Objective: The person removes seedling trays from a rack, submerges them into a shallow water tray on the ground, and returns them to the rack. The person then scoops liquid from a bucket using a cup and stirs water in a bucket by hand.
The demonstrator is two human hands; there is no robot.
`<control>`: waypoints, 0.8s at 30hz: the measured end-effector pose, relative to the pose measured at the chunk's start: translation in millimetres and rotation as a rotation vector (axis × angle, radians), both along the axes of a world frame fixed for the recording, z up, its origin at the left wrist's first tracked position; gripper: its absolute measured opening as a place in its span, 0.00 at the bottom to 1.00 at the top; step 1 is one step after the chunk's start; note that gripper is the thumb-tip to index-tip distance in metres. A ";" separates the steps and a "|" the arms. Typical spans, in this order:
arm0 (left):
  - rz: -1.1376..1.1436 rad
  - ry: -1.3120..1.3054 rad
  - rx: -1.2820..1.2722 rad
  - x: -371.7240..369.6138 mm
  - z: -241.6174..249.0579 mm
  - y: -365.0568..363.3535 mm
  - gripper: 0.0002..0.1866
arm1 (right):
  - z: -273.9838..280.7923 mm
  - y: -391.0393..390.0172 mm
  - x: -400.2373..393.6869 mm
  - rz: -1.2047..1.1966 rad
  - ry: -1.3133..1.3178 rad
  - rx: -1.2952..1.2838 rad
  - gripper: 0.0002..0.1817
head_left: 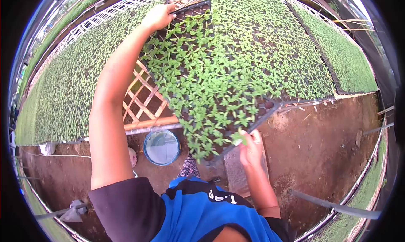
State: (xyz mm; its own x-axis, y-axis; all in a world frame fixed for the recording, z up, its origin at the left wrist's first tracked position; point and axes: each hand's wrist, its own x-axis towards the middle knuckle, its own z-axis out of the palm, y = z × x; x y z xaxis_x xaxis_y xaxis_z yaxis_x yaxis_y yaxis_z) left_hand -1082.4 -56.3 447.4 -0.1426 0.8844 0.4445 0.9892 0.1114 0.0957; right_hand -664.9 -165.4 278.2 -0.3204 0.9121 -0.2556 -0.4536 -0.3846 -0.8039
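Only writing I can spot from where I'm standing is some white lettering [222, 197] on the person's blue-and-black shirt [215, 216], bottom of the frame, a bit right of centre. It's sitting on the dark part of the chest, just a handful of chunky characters in a short row that slopes down toward the right. Honestly can't make out a word though: the cloth is rumpled and the letters look squashed and blurry. So yeah, there's print on that shirt, but nothing I can actually read.

Seedling tray [194, 6] in right grip [251, 149]
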 end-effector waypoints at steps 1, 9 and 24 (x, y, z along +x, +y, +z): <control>-0.004 -0.004 -0.019 -25.6 -5.1 18.6 0.13 | -5.5 1.3 -37.5 0.015 0.043 -0.052 0.06; 0.103 0.057 -0.141 -136.7 -70.9 130.1 0.14 | -70.1 -0.1 -174.6 0.102 -0.057 -0.352 0.10; 0.342 -0.127 -0.538 -189.6 -255.5 227.7 0.24 | -99.0 -0.5 -134.3 0.656 -0.493 -0.447 0.14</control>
